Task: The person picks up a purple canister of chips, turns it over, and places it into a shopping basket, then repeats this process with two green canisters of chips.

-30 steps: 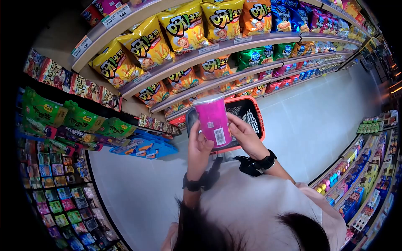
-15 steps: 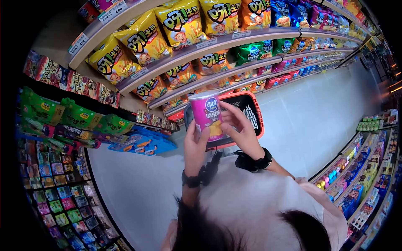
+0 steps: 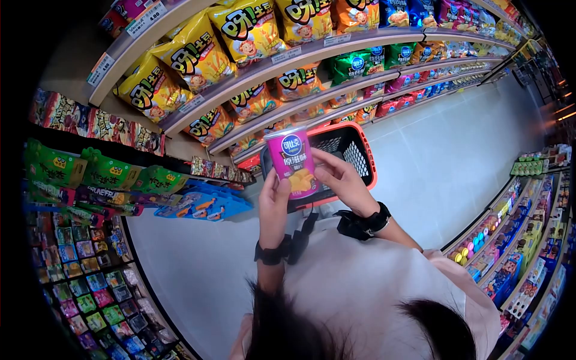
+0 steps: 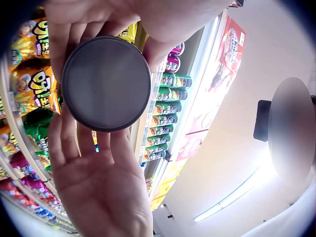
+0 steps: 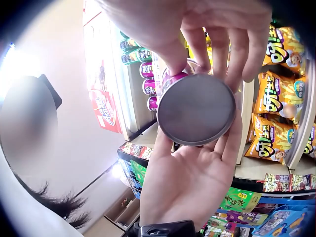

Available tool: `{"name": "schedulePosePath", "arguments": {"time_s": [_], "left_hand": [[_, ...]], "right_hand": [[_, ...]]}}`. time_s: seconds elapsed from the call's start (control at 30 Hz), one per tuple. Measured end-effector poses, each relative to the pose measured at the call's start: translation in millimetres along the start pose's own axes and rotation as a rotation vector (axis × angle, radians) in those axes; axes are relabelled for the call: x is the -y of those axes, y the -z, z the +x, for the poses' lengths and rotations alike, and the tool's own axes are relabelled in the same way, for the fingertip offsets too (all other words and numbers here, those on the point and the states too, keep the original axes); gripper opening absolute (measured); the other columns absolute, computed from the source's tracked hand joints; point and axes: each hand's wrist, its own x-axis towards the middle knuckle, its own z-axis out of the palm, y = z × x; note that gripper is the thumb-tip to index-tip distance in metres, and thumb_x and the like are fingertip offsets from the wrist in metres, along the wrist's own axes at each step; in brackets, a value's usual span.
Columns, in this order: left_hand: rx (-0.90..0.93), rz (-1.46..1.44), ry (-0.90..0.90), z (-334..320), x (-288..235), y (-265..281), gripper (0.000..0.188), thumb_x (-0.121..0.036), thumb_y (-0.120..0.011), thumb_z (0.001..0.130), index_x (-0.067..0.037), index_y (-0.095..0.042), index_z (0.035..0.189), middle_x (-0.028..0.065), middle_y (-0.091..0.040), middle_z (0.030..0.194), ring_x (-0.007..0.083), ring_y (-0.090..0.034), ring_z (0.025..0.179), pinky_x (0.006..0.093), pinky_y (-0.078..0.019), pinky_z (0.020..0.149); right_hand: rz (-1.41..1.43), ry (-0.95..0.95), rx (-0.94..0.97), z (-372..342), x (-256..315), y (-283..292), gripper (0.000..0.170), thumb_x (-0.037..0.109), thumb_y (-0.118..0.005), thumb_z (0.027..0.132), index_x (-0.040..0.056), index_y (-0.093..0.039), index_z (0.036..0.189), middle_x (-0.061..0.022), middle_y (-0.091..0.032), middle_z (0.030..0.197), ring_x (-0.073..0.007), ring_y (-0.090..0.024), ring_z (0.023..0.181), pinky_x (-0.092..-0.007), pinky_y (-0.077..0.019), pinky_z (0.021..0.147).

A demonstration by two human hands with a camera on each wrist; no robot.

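A magenta chip can (image 3: pixel 294 165) is held between both hands above a basket, its label facing the head camera and its lidded end up. My left hand (image 3: pixel 273 207) grips the left side, thumb across the front; my right hand (image 3: pixel 347 183) holds the right side with bent fingers. Both wrist views show the can's round grey bottom (image 4: pixel 106 84) (image 5: pixel 196 109) between the two hands. In the left wrist view, the left hand (image 4: pixel 133 17) is at the top. In the right wrist view, the right hand (image 5: pixel 197 29) is at the top. Some fingertips are hidden behind the can.
A black basket with a red rim (image 3: pixel 371 157) is below the can. Shelves of chip bags (image 3: pixel 246 33) curve across the front; hanging snack packs (image 3: pixel 108 171) are at the left. Shelves of small goods (image 3: pixel 510 276) stand at the right beyond pale floor (image 3: pixel 432 144).
The can has turned from its barcode side to its front label, with both hands still on it. It has also shifted slightly left and tilted in the head view.
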Motion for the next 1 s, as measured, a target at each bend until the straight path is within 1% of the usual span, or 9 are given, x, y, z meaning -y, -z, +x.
{"name": "schedulePosePath", "arguments": {"time_s": [0.17, 0.27, 0.3, 0.37, 0.43, 0.57, 0.73, 0.97, 1.0], "left_hand": [[-0.004, -0.086, -0.009, 4, 0, -5, 0.042, -0.014, -0.049, 0.095, 0.001, -0.037, 0.132, 0.0110, -0.055, 0.117, 0.0134, -0.053, 0.105, 0.0259, -0.0432, 0.089], [-0.008, 0.186, 0.031, 9, 10, 5, 0.038, -0.011, -0.048, 0.095, 0.001, -0.040, 0.130, 0.0110, -0.053, 0.118, 0.0139, -0.052, 0.105, 0.0263, -0.0428, 0.089], [-0.046, 0.397, -0.067, 11, 22, 14, 0.034, -0.012, -0.047, 0.096, 0.003, -0.044, 0.127, 0.0100, -0.050, 0.117, 0.0152, -0.051, 0.104, 0.0269, -0.0421, 0.089], [-0.025, 0.414, -0.087, 12, 21, 14, 0.032, -0.013, -0.046, 0.096, 0.004, -0.047, 0.124, 0.0088, -0.048, 0.117, 0.0165, -0.051, 0.103, 0.0272, -0.0415, 0.089], [0.028, 0.308, -0.076, 10, 10, 6, 0.043, -0.017, -0.047, 0.096, 0.001, -0.036, 0.133, 0.0096, -0.049, 0.117, 0.0165, -0.051, 0.102, 0.0278, -0.0414, 0.088], [0.051, 0.165, -0.091, 1, -13, -12, 0.052, -0.021, -0.049, 0.095, -0.004, -0.023, 0.136, 0.0111, -0.049, 0.117, 0.0148, -0.053, 0.100, 0.0265, -0.0465, 0.081], [0.050, -0.120, 0.016, -5, -5, -11, 0.039, -0.020, -0.049, 0.095, -0.004, -0.031, 0.126, 0.0115, -0.050, 0.119, 0.0134, -0.052, 0.099, 0.0256, -0.0466, 0.080], [0.032, 0.266, -0.056, -6, 18, 9, 0.040, -0.019, -0.050, 0.095, 0.003, -0.040, 0.127, 0.0065, -0.039, 0.111, 0.0137, -0.044, 0.101, 0.0248, -0.0387, 0.086], [0.016, 0.361, -0.085, -7, 22, 12, 0.040, -0.019, -0.050, 0.095, 0.003, -0.040, 0.127, 0.0080, -0.041, 0.111, 0.0156, -0.044, 0.102, 0.0265, -0.0372, 0.089]], "right_hand": [[-0.058, 0.033, -0.048, -1, 3, 0, 0.049, 0.014, -0.058, 0.090, 0.0028, -0.041, 0.134, -0.0080, -0.055, 0.121, -0.0103, -0.054, 0.103, -0.0236, -0.0441, 0.087], [-0.160, 0.126, -0.100, 3, -5, 4, 0.047, 0.012, -0.060, 0.088, 0.0047, -0.045, 0.132, -0.0083, -0.057, 0.115, -0.0103, -0.057, 0.096, -0.0221, -0.0482, 0.076], [-0.210, 0.141, -0.116, 0, -5, 4, 0.047, 0.013, -0.062, 0.087, 0.0053, -0.046, 0.131, -0.0086, -0.057, 0.113, -0.0112, -0.058, 0.096, -0.0228, -0.0487, 0.076], [-0.523, 0.277, -0.172, -7, 5, -3, 0.051, 0.014, -0.067, 0.082, 0.0074, -0.049, 0.129, -0.0082, -0.057, 0.103, -0.0146, -0.058, 0.088, -0.0263, -0.0471, 0.074], [-0.717, 0.362, -0.192, -16, 25, -15, 0.051, 0.013, -0.068, 0.081, 0.0067, -0.050, 0.128, -0.0089, -0.057, 0.102, -0.0168, -0.057, 0.085, -0.0275, -0.0455, 0.074], [-0.653, 0.493, -0.124, -15, 33, -18, 0.047, 0.014, -0.066, 0.082, 0.0061, -0.051, 0.126, -0.0084, -0.056, 0.104, -0.0163, -0.056, 0.089, -0.0283, -0.0453, 0.078], [-0.192, 0.130, -0.021, -13, 4, -5, 0.047, 0.017, -0.063, 0.087, 0.0052, -0.047, 0.129, -0.0065, -0.055, 0.114, -0.0115, -0.054, 0.096, -0.0265, -0.0449, 0.084], [-0.216, 0.123, -0.052, -22, -9, -2, 0.055, 0.011, -0.068, 0.083, 0.0077, -0.044, 0.132, -0.0095, -0.056, 0.115, -0.0132, -0.057, 0.095, -0.0280, -0.0481, 0.083], [-0.212, 0.094, -0.057, -25, -7, -4, 0.052, 0.004, -0.063, 0.083, 0.0027, -0.043, 0.131, -0.0086, -0.057, 0.115, -0.0133, -0.055, 0.099, -0.0271, -0.0444, 0.087]]}}
